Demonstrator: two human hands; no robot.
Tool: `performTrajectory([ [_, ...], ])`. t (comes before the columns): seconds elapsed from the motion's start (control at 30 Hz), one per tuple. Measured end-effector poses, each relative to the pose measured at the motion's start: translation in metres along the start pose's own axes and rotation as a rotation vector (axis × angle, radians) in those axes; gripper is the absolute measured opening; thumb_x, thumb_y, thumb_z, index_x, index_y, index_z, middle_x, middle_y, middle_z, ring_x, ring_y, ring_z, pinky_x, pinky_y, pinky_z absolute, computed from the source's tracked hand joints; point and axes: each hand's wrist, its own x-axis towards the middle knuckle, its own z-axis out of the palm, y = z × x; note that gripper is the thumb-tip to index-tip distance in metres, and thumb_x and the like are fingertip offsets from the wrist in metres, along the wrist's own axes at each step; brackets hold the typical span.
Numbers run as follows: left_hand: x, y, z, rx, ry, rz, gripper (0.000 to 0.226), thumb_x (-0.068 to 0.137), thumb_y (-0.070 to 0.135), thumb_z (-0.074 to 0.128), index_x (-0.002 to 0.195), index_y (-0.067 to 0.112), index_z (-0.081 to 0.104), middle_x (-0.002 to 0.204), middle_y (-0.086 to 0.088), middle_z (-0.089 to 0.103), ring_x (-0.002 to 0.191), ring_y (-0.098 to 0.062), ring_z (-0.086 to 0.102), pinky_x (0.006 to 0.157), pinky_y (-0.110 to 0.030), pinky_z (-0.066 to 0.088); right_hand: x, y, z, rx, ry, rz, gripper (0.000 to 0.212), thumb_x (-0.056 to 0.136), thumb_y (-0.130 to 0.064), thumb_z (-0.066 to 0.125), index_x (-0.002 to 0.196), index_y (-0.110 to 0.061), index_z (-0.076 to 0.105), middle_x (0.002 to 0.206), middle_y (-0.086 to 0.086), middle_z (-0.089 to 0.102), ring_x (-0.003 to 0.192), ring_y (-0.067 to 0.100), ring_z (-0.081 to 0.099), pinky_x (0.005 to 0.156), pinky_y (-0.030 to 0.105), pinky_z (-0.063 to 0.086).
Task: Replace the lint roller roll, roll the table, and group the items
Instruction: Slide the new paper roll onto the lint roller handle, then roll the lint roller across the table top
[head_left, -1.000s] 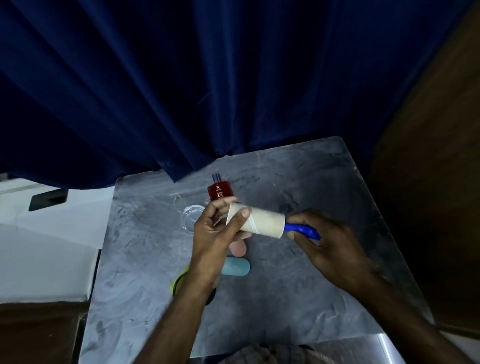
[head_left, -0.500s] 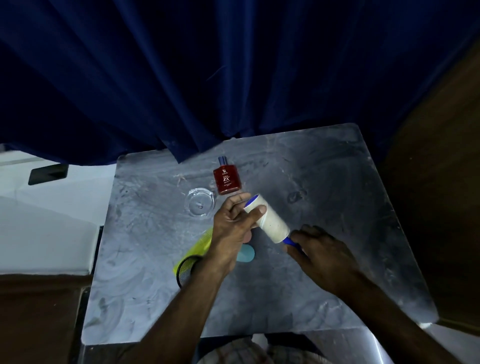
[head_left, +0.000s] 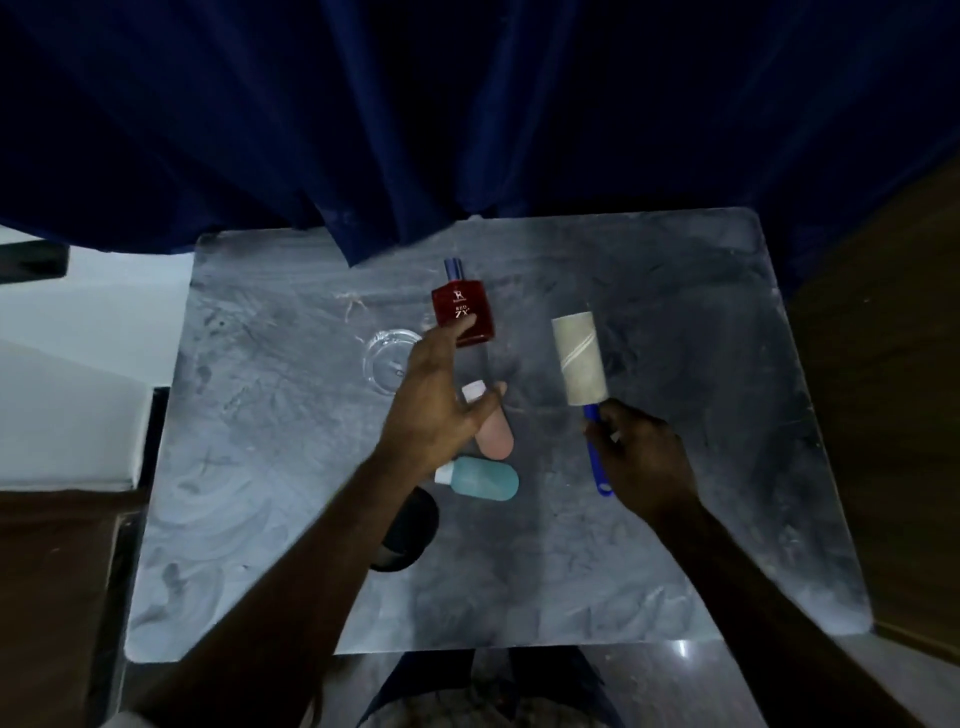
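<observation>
My right hand (head_left: 641, 457) grips the blue handle (head_left: 596, 457) of the lint roller, whose whitish roll (head_left: 579, 364) points away from me over the grey table (head_left: 675, 545). My left hand (head_left: 436, 400) hovers open, fingers spread, above the middle of the table. Its fingertips lie over the lower edge of a red perfume bottle (head_left: 462, 312). A pink bottle (head_left: 493, 431) lies just under my thumb, and a teal bottle (head_left: 480, 478) sits below it.
A clear glass dish (head_left: 387, 358) sits left of my left hand. A dark round object (head_left: 410, 530) shows partly from under my left forearm. A dark blue curtain (head_left: 467, 130) hangs over the table's far edge. A wooden surface (head_left: 893, 415) borders the right.
My left hand has let go of the roll and moved left toward the red bottle. My right hand swung the roller to the right, roll pointing away.
</observation>
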Motion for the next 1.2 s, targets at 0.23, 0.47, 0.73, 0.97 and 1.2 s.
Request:
performTrajectory([
  [0.23,0.02,0.013,0.063,0.397,-0.247,0.24,0.101,0.088,0.056,0.073,0.167,0.012,0.027,0.171,-0.013,0.033,0.157,-0.03,0.034,0.131,-0.043,0.029,0.031,0.01,0.011,-0.07,0.026,0.108,0.026,0.097,-0.039,0.062,0.091,-0.014,0.064,0.091,0.017,0.074,0.09,0.041,0.071,0.072,0.038,0.052],
  [0.47,0.04,0.008,0.11,0.498,-0.43,0.141,0.124,0.086,0.058,0.079,0.168,0.003,0.005,0.178,-0.019,0.005,0.166,-0.034,0.007,0.135,-0.041,0.007,0.052,0.02,0.015,-0.144,-0.027,0.14,0.029,0.099,-0.039,0.056,0.107,-0.014,0.069,0.104,0.018,0.076,0.1,0.039,0.071,0.083,0.04,0.054],
  [0.73,0.048,0.008,0.115,0.549,-0.47,0.075,0.136,0.082,0.065,0.08,0.168,0.003,-0.005,0.178,-0.018,-0.01,0.167,-0.032,-0.005,0.136,-0.043,0.005,0.061,0.029,0.022,-0.168,-0.068,0.154,0.033,0.101,-0.041,0.052,0.117,-0.018,0.069,0.111,0.013,0.076,0.103,0.035,0.071,0.089,0.039,0.055],
  [0.97,0.045,0.004,0.116,0.51,-0.43,0.074,0.137,0.081,0.066,0.08,0.168,0.006,-0.008,0.179,-0.013,-0.011,0.167,-0.029,-0.005,0.133,-0.037,0.0,0.068,0.045,0.009,-0.078,-0.071,0.267,0.036,0.099,-0.043,0.055,0.121,-0.018,0.069,0.125,0.013,0.071,0.117,0.036,0.066,0.098,0.04,0.05],
  [1.2,0.047,-0.001,0.118,0.501,-0.451,0.071,0.136,0.082,0.068,0.078,0.169,0.011,-0.009,0.178,-0.01,-0.015,0.166,-0.027,-0.008,0.131,-0.035,-0.003,0.066,0.1,-0.025,0.017,-0.031,0.44,0.039,0.101,-0.04,0.056,0.122,-0.01,0.07,0.126,0.019,0.069,0.117,0.038,0.065,0.1,0.042,0.051],
])
